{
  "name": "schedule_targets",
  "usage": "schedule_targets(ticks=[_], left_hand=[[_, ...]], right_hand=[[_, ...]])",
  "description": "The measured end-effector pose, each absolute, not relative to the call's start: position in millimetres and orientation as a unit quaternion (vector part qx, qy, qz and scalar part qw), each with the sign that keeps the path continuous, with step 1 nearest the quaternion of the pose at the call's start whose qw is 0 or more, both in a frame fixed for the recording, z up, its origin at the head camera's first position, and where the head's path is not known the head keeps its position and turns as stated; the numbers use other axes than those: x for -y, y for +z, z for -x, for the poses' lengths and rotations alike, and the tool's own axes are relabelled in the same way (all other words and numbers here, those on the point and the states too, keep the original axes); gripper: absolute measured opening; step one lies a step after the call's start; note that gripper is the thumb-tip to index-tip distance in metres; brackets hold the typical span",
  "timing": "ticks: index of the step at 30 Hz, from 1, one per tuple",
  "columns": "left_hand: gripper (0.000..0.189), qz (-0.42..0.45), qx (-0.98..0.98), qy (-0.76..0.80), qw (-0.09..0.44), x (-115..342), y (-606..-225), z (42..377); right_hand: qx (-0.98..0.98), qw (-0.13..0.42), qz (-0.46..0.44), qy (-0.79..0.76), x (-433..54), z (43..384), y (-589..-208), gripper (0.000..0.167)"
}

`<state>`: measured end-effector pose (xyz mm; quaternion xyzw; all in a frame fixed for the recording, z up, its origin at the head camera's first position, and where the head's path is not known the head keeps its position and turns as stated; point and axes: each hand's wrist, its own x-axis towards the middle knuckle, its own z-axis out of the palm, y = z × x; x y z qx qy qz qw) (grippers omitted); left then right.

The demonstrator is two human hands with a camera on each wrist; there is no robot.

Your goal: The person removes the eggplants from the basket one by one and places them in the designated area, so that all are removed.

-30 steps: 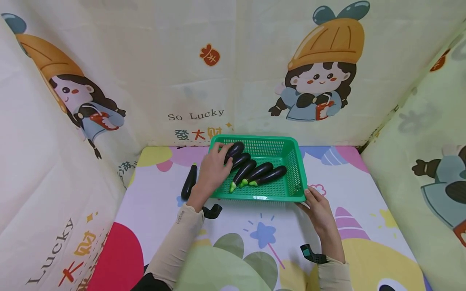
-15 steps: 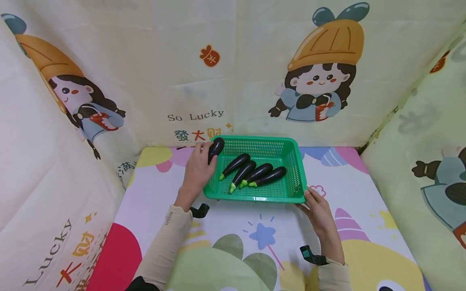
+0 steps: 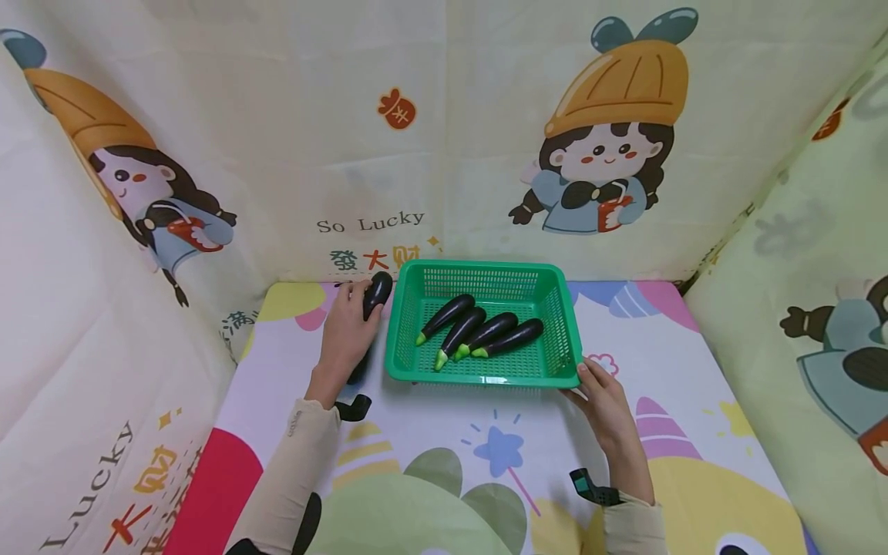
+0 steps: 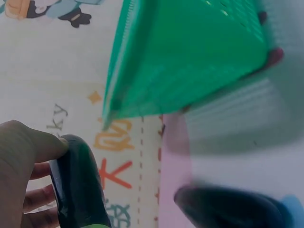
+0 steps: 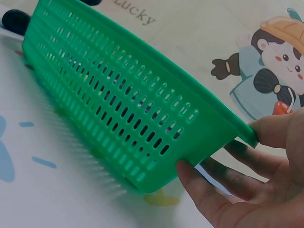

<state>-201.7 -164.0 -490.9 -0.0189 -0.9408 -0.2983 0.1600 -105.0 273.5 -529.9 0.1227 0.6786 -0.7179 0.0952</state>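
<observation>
My left hand grips an eggplant just left of the green basket. In the left wrist view the thumb and fingers wrap the upper part of this dark eggplant. Another eggplant lies on the table beside the basket, mostly hidden behind the left hand in the head view. Several glossy eggplants with green stem ends, one of them the rightmost eggplant, lie inside the basket. My right hand holds the basket's front right corner, thumb over the rim and fingers against the outer wall.
The table wears a printed cloth with cartoon shapes. A patterned cloth wall stands close behind the basket, with more cloth on the left and right. Each wrist wears a black camera mount.
My left hand has lifted an eggplant out of the basket and carried it left past the rim, over the table. My right hand stays at the basket's corner.
</observation>
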Motion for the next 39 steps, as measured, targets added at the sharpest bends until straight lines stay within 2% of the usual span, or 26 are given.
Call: schedule_targets(ticks=[11, 17, 25, 39], left_hand=[[0.052, -0.063, 0.936, -0.328, 0.111, 199, -515, 193], [0.051, -0.104, 0.919, -0.364, 0.113, 210, -530, 194], [0.05, -0.128, 0.904, -0.399, 0.082, 216, -547, 195], [0.053, -0.159, 0.899, -0.402, 0.069, 218, -560, 192]], right_hand=[[-0.681, 0.097, -0.12, -0.716, -274, 105, -530, 0.064], [-0.678, 0.093, -0.123, -0.718, -274, 106, -532, 0.063], [-0.675, 0.09, -0.12, -0.722, -275, 106, -533, 0.064], [-0.672, 0.081, -0.11, -0.728, -274, 105, -536, 0.064]])
